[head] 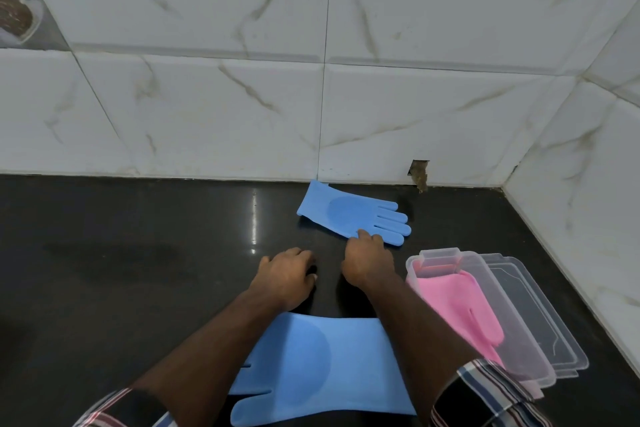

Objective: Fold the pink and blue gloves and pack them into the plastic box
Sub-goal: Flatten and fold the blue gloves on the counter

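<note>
Your right hand (369, 262) is out over the dark polished stone counter (138, 270), fingers curled down, with the fingertips landing on the near edge of the far blue silicone glove (349, 213) by the base of its fingers; whether you have actually pinched it or are only touching it, I cannot tell from here. Your left hand (285, 279) sits just beside the right one, knuckles up, fingers loosely bent onto the bare counter, holding nothing. That far glove lies flat, cuff toward the wall, fingers pointing right, its rounded scrubbing patch facing up. Nearer to you, between your two forearms, the second blue silicone glove (311, 367) lies flat too, cuff away from you and fingers toward the lower left, partly covered by your arms. Off to your right stands the clear plastic box (440, 258), and the pink silicone glove (457, 305) is already lying inside it. Just beyond the box, touching its right side, the clear plastic lid (540, 319) lies flat on the counter. Checked sleeves (491, 395) show at both your elbows. Behind everything rise the white marble-veined wall tiles (415, 114), with a chipped hole (419, 175) at the bottom edge, close to the far glove.
</note>
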`<state>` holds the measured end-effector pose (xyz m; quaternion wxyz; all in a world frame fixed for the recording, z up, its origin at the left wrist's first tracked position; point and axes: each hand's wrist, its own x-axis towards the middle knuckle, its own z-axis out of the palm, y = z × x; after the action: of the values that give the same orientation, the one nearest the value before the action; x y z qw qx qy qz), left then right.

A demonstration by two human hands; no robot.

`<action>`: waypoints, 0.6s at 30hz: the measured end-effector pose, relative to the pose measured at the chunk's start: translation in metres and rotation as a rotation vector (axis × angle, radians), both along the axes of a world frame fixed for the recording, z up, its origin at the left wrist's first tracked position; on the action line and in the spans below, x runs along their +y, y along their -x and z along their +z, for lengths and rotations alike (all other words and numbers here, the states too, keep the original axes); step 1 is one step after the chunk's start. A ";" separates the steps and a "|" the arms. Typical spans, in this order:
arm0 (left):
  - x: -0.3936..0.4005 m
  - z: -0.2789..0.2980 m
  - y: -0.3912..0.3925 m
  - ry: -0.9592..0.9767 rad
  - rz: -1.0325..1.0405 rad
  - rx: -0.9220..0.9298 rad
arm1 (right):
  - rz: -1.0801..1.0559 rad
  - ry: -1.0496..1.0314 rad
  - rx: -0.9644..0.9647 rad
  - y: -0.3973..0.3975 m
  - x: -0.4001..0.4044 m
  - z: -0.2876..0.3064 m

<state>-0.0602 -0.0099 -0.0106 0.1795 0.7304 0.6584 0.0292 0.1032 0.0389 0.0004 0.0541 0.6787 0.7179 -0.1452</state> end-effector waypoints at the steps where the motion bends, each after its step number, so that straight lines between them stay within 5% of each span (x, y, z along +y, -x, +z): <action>1: 0.000 -0.001 0.001 -0.011 0.003 -0.014 | 0.013 -0.019 -0.009 0.002 -0.001 0.000; 6: 0.003 0.000 0.001 -0.039 0.170 -0.314 | 0.060 -0.200 0.104 0.017 -0.022 0.002; 11: 0.003 0.005 -0.007 0.237 0.653 -1.050 | 0.054 -0.155 0.444 0.033 -0.058 -0.001; 14: -0.005 0.004 -0.011 0.241 0.670 -1.057 | 0.048 -0.051 0.679 0.026 -0.078 0.001; 18: -0.011 0.005 -0.009 0.192 0.725 -1.069 | -0.055 -0.164 0.768 0.000 -0.093 -0.004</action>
<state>-0.0507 -0.0211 -0.0059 0.5254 0.3276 0.6825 0.3883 0.1029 -0.0542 -0.0037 -0.2770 0.5961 0.6765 -0.3321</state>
